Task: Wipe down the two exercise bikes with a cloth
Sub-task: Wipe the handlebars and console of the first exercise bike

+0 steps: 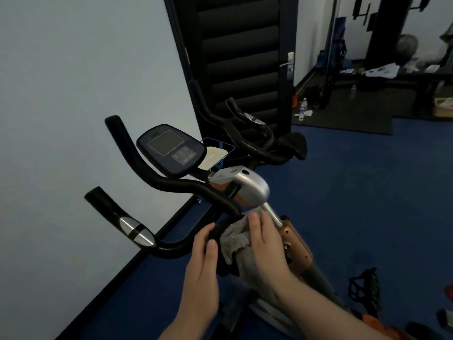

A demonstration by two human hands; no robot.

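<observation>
**A:** Where's the cloth (239, 244) now?

**B:** I see it bunched, grey and fluffy, on the near bike (247, 186), draped over the dark part just under the middle of the handlebar (176, 182). My right hand (266, 244) lies on top of it, fingers fairly straight, pressing it down, so that grip is flat, not clenched.

**A:** And your left?

**B:** The left hand (204, 256) is just beside the cloth, fingers touching the dark rim, steadying it. I'd call that grip released too; it holds nothing.

**A:** So which step is this?

**B:** I judge I'm mid-wipe on the first bike's stem area. The screen (170, 148) and the outer handlebar ends look like what comes next, which needs the cloth slid up and outward. The second bike (255, 133) stands beyond, by the door (242, 57), with no hand on it.
</observation>
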